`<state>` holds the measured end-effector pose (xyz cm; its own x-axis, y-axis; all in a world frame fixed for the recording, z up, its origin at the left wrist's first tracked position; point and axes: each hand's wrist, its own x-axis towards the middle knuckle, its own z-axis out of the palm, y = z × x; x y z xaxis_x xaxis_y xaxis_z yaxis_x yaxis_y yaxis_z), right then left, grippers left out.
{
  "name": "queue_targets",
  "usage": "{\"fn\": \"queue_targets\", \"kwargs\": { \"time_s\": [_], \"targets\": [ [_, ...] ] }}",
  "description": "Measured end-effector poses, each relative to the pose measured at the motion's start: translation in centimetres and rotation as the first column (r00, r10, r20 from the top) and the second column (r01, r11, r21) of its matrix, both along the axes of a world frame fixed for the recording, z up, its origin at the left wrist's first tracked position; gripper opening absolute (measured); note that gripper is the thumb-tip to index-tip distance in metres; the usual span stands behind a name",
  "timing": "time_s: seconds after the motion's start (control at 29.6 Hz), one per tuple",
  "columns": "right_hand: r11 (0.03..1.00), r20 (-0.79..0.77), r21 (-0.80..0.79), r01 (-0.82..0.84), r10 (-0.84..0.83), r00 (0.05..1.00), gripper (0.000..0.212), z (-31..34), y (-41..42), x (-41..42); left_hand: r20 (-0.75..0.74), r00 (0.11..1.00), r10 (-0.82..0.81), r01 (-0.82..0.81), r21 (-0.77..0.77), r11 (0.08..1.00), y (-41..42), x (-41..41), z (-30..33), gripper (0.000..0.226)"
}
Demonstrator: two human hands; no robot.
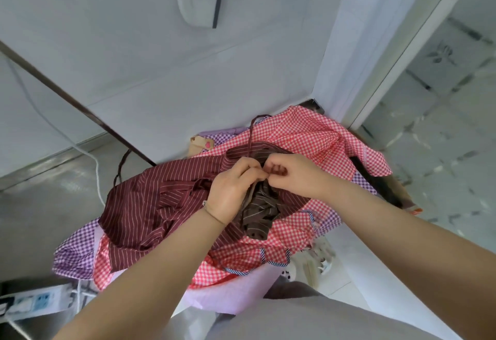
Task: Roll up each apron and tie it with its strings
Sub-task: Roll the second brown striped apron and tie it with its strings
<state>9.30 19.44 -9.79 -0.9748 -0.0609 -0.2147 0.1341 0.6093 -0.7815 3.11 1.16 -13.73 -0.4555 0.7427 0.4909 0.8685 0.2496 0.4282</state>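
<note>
Both hands meet at the centre of the pile, over a dark brown striped bundle [259,210]. The left hand [233,192] curls its fingers round a thin string [250,138] that runs up toward 12 o'clock; the right hand [291,174], just beside it at 3 o'clock, pinches something small at its fingertips, probably the other string end, though I cannot tell for sure. The bundle lies on a maroon striped apron [153,202] spreading toward 9 o'clock, itself atop a red gingham apron [303,135] and a purple gingham one [76,251].

The knot looks unfinished. Risks from here: the loose roll could spring open if either hand slackens, since nothing else pins it; the string could snag the maroon apron beneath and tie both together; a pull on the string could drag the heaped aprons off the pile's edge at 6 o'clock.
</note>
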Motion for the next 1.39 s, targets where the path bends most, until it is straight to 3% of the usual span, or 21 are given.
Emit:
{"fn": "queue_targets", "kwargs": {
  "time_s": [0.14,0.24,0.3,0.34,0.41,0.47,0.54,0.57,0.61,0.68,0.74,0.78,0.84,0.91,0.98,1.05,1.08,1.15,1.22,1.32,1.39],
  "targets": [
    [0.956,0.111,-0.246,0.161,-0.137,0.984,0.016,0.7,0.6,1.0,0.007,0.999,-0.042,0.041,0.022,0.999,1.8,0.1,2.1,0.015],
    [0.812,0.284,-0.472,0.342,-0.227,0.932,0.008,1.4,0.4,1.2,0.060,0.998,-0.037,0.035,0.033,0.999,2.6,0.2,3.2,0.014],
    [0.779,0.342,-0.474,0.410,-0.266,0.901,0.010,2.2,0.2,1.3,0.103,0.994,-0.028,0.021,0.070,0.997,2.8,0.3,3.5,0.012],
    [0.852,0.284,-0.378,0.361,-0.265,0.922,0.009,2.6,0.2,1.4,0.118,0.993,-0.023,0.013,0.083,0.996,2.8,0.4,3.7,0.011],
    [0.985,0.075,-0.011,0.174,-0.173,0.982,0.010,3.7,0.1,1.8,0.136,0.991,-0.002,-0.013,0.110,0.994,2.6,0.6,4.0,0.013],
    [0.929,-0.130,0.359,0.089,-0.045,0.990,0.013,4.5,-0.1,2.1,0.171,0.985,0.023,-0.048,0.149,0.988,2.5,0.7,4.4,0.013],
    [0.814,-0.276,0.571,0.106,0.069,0.959,0.019,4.8,-0.4,2.3,0.181,0.983,0.039,-0.070,0.173,0.982,2.1,0.9,5.1,0.013],
    [0.791,-0.317,0.597,0.130,0.084,0.945,0.020,4.7,-0.3,2.3,0.186,0.981,0.048,-0.081,0.170,0.982,2.1,1.1,5.3,0.013],
    [0.817,-0.359,0.550,0.173,0.044,0.932,0.018,4.7,-0.3,2.2,0.189,0.980,0.062,-0.096,0.176,0.980,2.1,1.1,5.7,0.012],
    [0.923,-0.357,0.213,0.321,-0.233,0.905,0.007,4.9,-0.8,1.9,0.187,0.980,0.074,-0.113,0.204,0.972,1.9,1.1,6.5,0.010],
    [0.856,-0.277,-0.171,0.487,-0.516,0.811,0.013,5.4,-1.8,1.2,0.174,0.984,0.047,-0.086,0.225,0.971,1.5,1.1,7.5,0.014],
    [0.804,-0.265,-0.242,0.544,-0.594,0.760,0.019,5.6,-2.1,1.0,0.170,0.985,0.034,-0.072,0.224,0.972,1.4,1.0,7.9,0.016],
    [0.804,-0.319,-0.170,0.570,-0.592,0.740,0.024,6.2,-2.2,0.9,0.162,0.986,0.026,-0.061,0.215,0.975,1.4,1.1,8.3,0.017],
    [0.850,-0.325,-0.080,0.521,-0.517,0.792,0.024,7.2,-2.8,1.0,0.161,0.985,0.058,-0.091,0.208,0.974,0.9,1.1,8.6,0.015],
    [0.843,-0.223,-0.191,0.503,-0.536,0.814,0.027,8.2,-3.2,1.0,0.246,0.965,0.094,-0.151,0.224,0.963,0.4,0.8,9.0,0.016],
    [0.760,0.013,-0.428,0.489,-0.536,0.844,0.026,9.5,-3.1,1.3,0.412,0.902,0.129,-0.249,0.252,0.935,-0.1,0.6,9.9,0.020],
    [0.753,0.124,-0.479,0.452,-0.451,0.884,0.021,10.0,-2.7,1.8,0.489,0.858,0.158,-0.312,0.251,0.916,-0.3,0.5,10.4,0.022],
    [0.852,0.209,-0.429,0.301,-0.231,0.950,0.017,11.0,-2.2,3.0,0.580,0.785,0.217,-0.414,0.230,0.881,-0.9,0.3,11.5,0.026],
    [0.901,0.203,-0.370,0.226,-0.159,0.966,0.024,11.1,-2.3,3.8,0.624,0.745,0.235,-0.451,0.213,0.867,-1.2,0.3,12.3,0.029],
    [0.799,0.093,-0.511,0.316,-0.314,0.945,0.034,10.7,-3.9,3.7,0.699,0.679,0.225,-0.504,0.220,0.836,-1.7,0.3,13.2,0.026],
    [0.596,0.086,-0.727,0.341,-0.414,0.906,0.033,9.8,-4.7,3.1,0.758,0.625,0.184,-0.529,0.239,0.814,-1.8,0.5,14.2,0.021]
  ]
}}
